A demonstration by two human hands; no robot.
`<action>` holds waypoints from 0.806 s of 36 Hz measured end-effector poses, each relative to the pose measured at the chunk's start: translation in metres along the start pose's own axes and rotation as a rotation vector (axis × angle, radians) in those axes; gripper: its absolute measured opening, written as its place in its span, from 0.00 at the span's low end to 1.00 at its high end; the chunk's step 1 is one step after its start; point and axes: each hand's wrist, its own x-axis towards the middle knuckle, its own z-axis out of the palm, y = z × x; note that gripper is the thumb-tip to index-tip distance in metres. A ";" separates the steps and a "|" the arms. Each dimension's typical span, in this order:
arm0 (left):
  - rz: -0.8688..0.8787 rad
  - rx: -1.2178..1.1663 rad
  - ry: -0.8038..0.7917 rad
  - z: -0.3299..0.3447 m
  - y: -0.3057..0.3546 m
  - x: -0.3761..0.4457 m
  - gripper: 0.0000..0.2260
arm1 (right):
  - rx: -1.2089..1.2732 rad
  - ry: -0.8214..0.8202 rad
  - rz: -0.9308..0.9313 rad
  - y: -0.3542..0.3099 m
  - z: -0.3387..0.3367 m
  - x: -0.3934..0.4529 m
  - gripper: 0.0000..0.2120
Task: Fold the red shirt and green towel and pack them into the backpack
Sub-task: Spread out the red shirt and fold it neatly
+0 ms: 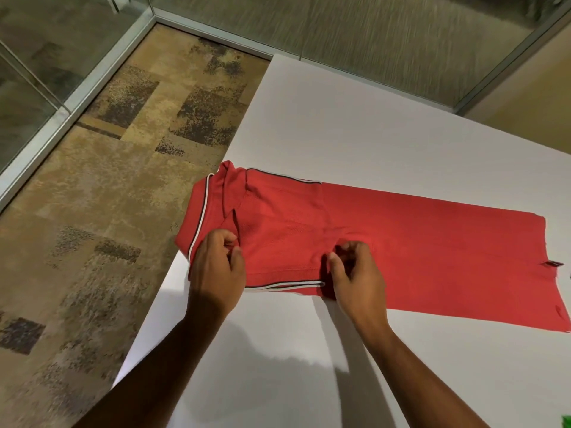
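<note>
Red shirt (386, 242) flat under both pinching hands, L (217, 267) & R (355, 276).

Two bare forearms — no sleeves, left grip (217, 267), right grip (358, 278) — ringless

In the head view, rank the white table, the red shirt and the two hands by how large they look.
1. white table
2. red shirt
3. left hand and right hand: alike, so unranked.
</note>
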 end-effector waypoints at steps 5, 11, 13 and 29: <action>-0.107 0.008 0.021 0.010 0.019 0.016 0.14 | 0.041 -0.089 0.120 -0.011 0.008 0.013 0.16; -0.060 0.098 -0.002 0.012 0.020 0.019 0.13 | 0.002 -0.079 0.083 -0.009 0.013 0.008 0.15; -0.056 0.097 -0.010 0.012 0.018 0.018 0.12 | 0.011 -0.069 0.088 -0.007 0.014 0.007 0.15; 0.312 0.463 -0.044 0.043 0.037 0.058 0.13 | -0.542 0.007 -0.477 -0.025 0.036 0.027 0.15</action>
